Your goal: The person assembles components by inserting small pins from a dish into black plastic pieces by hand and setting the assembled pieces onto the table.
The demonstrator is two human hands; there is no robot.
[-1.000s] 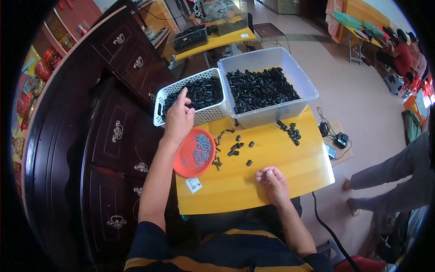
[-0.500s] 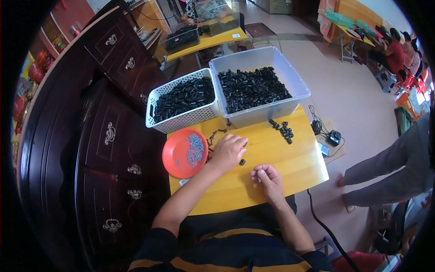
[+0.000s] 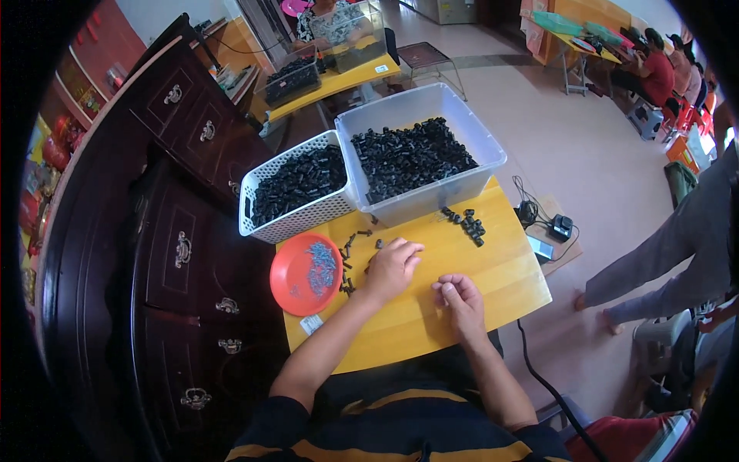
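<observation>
My left hand (image 3: 392, 269) is over the middle of the yellow table, palm down, its fingers bent together; whatever is under or in them is hidden. A small black plastic piece (image 3: 379, 243) lies just beyond it. To its right, my right hand (image 3: 462, 302) is closed in a pinch near the table's front, and I cannot make out what its fingertips hold. Slim black parts (image 3: 346, 285) are scattered left of my left hand, beside a red plate (image 3: 287, 302) with a heap of small silvery pins (image 3: 321, 266). Short black cylinders (image 3: 469, 225) lie in a cluster at the table's right.
Across the back of the table (image 3: 508, 269) stand a white perforated basket (image 3: 304, 213) and a clear bin (image 3: 431, 196), both full of black parts. A dark wooden cabinet (image 3: 162, 285) flanks the left side. A person's legs (image 3: 662, 246) are at the right, with cables (image 3: 527, 196) on the floor.
My left hand has shifted slightly and its fingers have curled in more. The loose black piece between my hands no longer shows. My right hand stays pinched in nearly the same place.
</observation>
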